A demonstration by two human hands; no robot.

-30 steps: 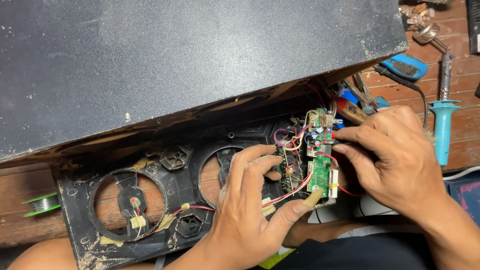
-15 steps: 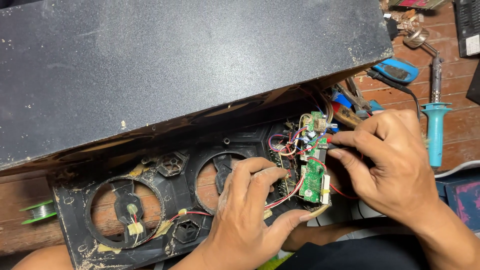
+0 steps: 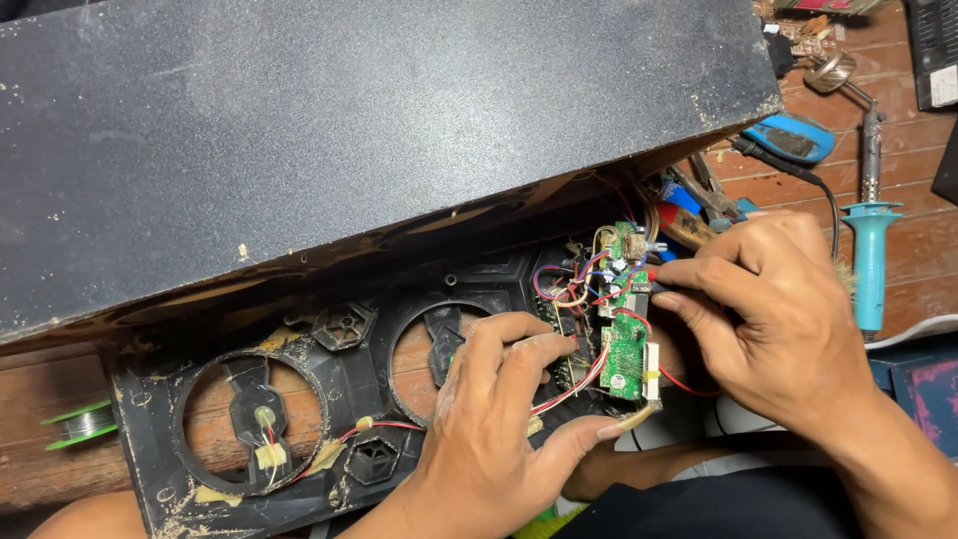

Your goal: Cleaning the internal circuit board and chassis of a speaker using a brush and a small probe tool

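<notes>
A small green circuit board (image 3: 627,329) with red, blue and yellow wires stands at the right end of a black plastic speaker panel (image 3: 349,369) with two round openings. My left hand (image 3: 499,429) rests on the panel, fingers against the board's left side and thumb under its lower edge. My right hand (image 3: 768,319) pinches the board's right edge with fingertips near its upper half. A large black speaker cabinet (image 3: 349,130) lies tilted just behind the panel.
A teal-handled soldering iron (image 3: 871,250) and a blue tool (image 3: 793,138) lie on the wooden boards at the right. A green spool of solder (image 3: 80,424) sits at the left. Small parts and a dark device lie at the top right corner.
The view has shifted slightly. My right hand's fingers have moved a little lower along the board's right edge; my left hand keeps the same hold.
</notes>
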